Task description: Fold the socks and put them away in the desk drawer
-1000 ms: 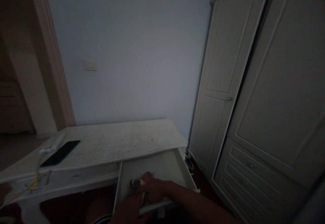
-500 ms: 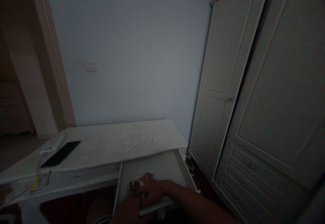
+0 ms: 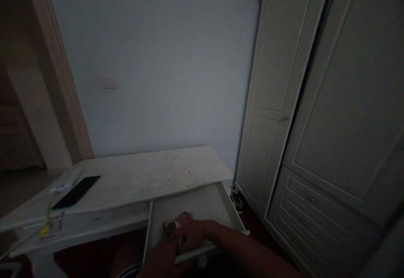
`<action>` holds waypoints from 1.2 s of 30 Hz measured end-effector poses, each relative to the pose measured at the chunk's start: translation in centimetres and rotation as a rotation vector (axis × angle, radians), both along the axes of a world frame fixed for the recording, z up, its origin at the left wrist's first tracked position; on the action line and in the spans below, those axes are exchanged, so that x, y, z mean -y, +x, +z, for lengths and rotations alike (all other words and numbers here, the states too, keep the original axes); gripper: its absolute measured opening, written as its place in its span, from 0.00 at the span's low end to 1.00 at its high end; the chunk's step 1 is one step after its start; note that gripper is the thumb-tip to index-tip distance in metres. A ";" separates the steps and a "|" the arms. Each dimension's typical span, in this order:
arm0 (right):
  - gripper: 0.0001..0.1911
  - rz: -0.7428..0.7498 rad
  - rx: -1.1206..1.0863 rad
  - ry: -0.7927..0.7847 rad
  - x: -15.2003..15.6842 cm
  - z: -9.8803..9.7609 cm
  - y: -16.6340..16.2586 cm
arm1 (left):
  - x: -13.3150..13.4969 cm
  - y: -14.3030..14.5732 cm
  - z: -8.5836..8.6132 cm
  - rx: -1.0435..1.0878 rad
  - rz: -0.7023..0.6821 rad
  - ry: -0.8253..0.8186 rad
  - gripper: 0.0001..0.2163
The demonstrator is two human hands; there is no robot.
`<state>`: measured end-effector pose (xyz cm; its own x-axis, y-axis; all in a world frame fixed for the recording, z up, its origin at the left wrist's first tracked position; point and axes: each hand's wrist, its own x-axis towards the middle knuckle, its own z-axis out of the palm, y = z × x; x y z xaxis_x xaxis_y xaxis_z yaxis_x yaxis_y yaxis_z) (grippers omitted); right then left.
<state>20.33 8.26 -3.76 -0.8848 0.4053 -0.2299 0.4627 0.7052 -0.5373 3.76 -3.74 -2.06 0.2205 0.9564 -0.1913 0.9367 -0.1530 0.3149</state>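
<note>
An opened white drawer [image 3: 208, 202] juts from the desk towards me. In it lies a small grey, white and reddish bundle [image 3: 169, 227], too dark and partly covered to name. My right hand [image 3: 191, 232] reaches in from the right, its fingers curled over the bundle. My left hand [image 3: 162, 255] comes up from below at the drawer's front left, fingers closed against the bundle's near side. The two hands touch or nearly touch each other; their fingertips are hard to see in the dim light.
On the left of the white desk [image 3: 142, 173] lie a black phone [image 3: 76, 192] and a white power strip [image 3: 67, 179] with cables. A white wardrobe [image 3: 268, 101] stands at the right. Shoes [image 3: 236, 200] sit on the floor beside the desk.
The view has shifted slightly. Both hands stay at the bundle inside the drawer, with only a small move of the fingers and the bundle.
</note>
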 end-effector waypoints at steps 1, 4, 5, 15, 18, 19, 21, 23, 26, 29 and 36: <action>0.28 -0.002 0.004 -0.006 -0.1 -0.2 0.0 | 0.0 0.0 0.0 -0.001 -0.001 -0.005 0.30; 0.30 -0.019 0.005 -0.014 -0.1 -0.4 0.1 | 0.1 -0.1 0.2 0.010 -0.002 -0.007 0.29; 0.30 -0.014 -0.001 -0.011 -0.1 -0.4 0.2 | 0.1 -0.1 0.2 0.017 -0.005 -0.002 0.29; 0.29 -0.021 -0.041 0.064 0.1 -1.3 0.2 | -0.1 -0.2 -0.7 0.016 -0.008 0.020 0.32; 0.28 -0.006 -0.051 0.104 -0.1 -1.8 0.1 | 0.1 0.0 -0.1 0.013 -0.019 0.021 0.32; 0.29 -0.012 -0.048 0.112 -0.1 -1.9 0.1 | 0.1 0.0 0.1 0.015 -0.019 0.019 0.32; 0.29 -0.027 -0.047 0.127 -0.1 -2.1 0.0 | 0.3 0.2 0.5 0.011 -0.003 0.016 0.33; 0.28 -0.045 -0.055 0.152 0.1 -2.3 -0.1 | 0.4 0.2 0.8 0.009 0.008 0.013 0.33; 0.26 -0.077 -0.062 0.199 0.3 -2.5 -0.2 | 0.5 0.3 0.8 0.008 0.018 0.016 0.33; 0.24 -0.067 -0.049 0.239 0.2 -2.2 -0.1 | 0.3 0.1 0.3 0.007 0.015 0.001 0.35; 0.22 -0.100 0.132 0.279 -0.8 -0.5 3.8 | 0.4 0.0 0.2 0.001 -0.009 0.010 0.25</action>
